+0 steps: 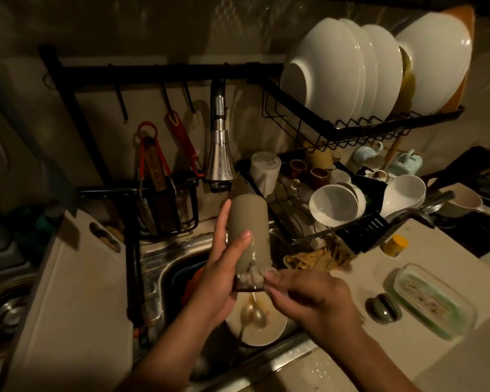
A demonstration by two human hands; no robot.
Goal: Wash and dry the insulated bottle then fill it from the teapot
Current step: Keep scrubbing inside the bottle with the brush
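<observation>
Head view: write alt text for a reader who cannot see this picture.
A person's left hand holds a beige insulated bottle over the sink, below the tap, while the right hand touches its soapy lower end. White plates stand in a rack above.

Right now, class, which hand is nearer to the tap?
Left. The left hand grips the bottle just below the tap, one fingertip reaching towards it; the right hand is lower, at the bottle's soapy mouth.

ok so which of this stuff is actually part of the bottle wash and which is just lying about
In use: insulated bottle, left hand gripping it, right hand at its soapy mouth, faucet, sink.
Lying about: racked plates, bowls, dirty plate, cutting board, yellow-capped jar.
</observation>
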